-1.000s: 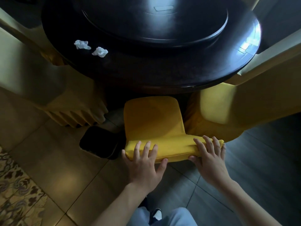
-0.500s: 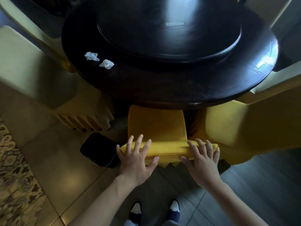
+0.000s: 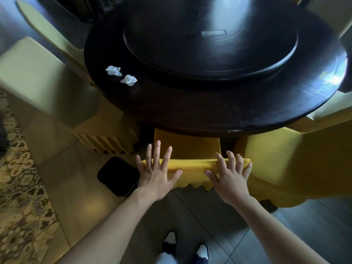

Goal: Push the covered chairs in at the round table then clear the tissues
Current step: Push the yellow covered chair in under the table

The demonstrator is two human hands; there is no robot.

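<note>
A yellow-covered chair [image 3: 192, 164] stands in front of me, its seat mostly under the dark round table [image 3: 190, 109]. My left hand [image 3: 157, 172] lies flat on the left part of the chair's top rail, fingers spread. My right hand [image 3: 230, 174] rests on the right part of the rail, fingers draped over it. Two crumpled white tissues lie on the table's left side, one [image 3: 113, 70] further back and one [image 3: 129, 80] nearer.
A pale covered chair [image 3: 47, 82] stands at the left, a yellow covered chair [image 3: 297, 164] at the right. A black bin [image 3: 119, 176] sits on the tiled floor left of my chair. A dark turntable [image 3: 209, 46] fills the table's middle. A patterned rug [image 3: 17, 187] lies far left.
The yellow chair has slid forward under the table, so less of its seat shows. Both hands followed on the top rail, and I stepped closer.
</note>
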